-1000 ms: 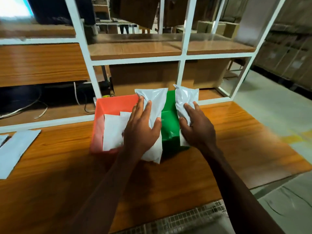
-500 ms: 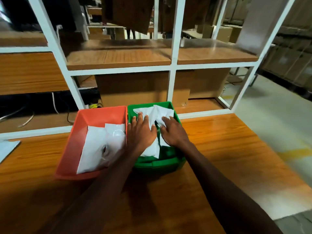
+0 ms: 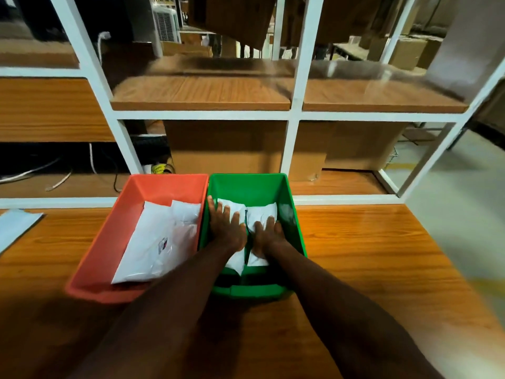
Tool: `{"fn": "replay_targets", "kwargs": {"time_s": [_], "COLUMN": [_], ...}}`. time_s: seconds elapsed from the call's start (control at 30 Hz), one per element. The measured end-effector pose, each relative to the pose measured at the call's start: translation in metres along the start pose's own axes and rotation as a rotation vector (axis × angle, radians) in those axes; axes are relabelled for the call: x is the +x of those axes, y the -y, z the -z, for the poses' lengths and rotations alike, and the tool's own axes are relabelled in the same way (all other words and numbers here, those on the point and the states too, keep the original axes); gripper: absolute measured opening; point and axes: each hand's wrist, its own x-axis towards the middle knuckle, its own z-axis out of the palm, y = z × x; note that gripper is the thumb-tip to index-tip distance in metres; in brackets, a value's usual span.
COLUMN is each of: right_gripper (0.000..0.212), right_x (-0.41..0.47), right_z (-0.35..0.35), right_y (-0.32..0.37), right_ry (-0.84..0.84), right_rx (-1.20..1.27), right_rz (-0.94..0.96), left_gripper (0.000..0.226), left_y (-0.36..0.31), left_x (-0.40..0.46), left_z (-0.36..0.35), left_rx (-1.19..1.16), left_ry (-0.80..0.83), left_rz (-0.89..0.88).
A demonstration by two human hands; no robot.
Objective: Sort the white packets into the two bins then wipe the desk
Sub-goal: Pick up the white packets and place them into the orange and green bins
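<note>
An orange bin (image 3: pixel 90 272) and a green bin (image 3: pixel 296 231) stand side by side on the wooden desk (image 3: pixel 369 258). Both my hands are inside the green bin. My left hand (image 3: pixel 225 228) presses flat on one white packet (image 3: pixel 232 207), fingers spread. Beside it, my right hand (image 3: pixel 269 235) presses flat on a second white packet (image 3: pixel 263 212). The orange bin holds a large white packet (image 3: pixel 153 247) with a smaller white packet (image 3: pixel 187 213) at its far end.
A pale packet (image 3: pixel 16 228) lies at the desk's far left edge. A white-framed shelf unit (image 3: pixel 293 116) with wooden boards rises right behind the bins. Cables (image 3: pixel 58 179) lie on the low shelf at left. The desk ends at right above a grey floor (image 3: pixel 464 203).
Both hands carried two white packets from above the bins down into the green bin and now press them flat on its bottom. The view has shifted so the bins sit nearer.
</note>
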Motion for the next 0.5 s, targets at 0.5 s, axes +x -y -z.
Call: {"fn": "replay_targets", "kwargs": {"time_s": [0.5], "right_gripper": [0.049], "right_x": [-0.084], "right_z": [0.043], "right_y": [0.001], "right_ry": [-0.466], "right_rx": [0.242], "right_rz": [0.300], "left_gripper": [0.058], "left_y": [0.031], "left_x": [-0.060], "left_z": [0.034], "left_rx": [-0.272], "left_ry": [-0.476], "left_rz": [-0.166]}}
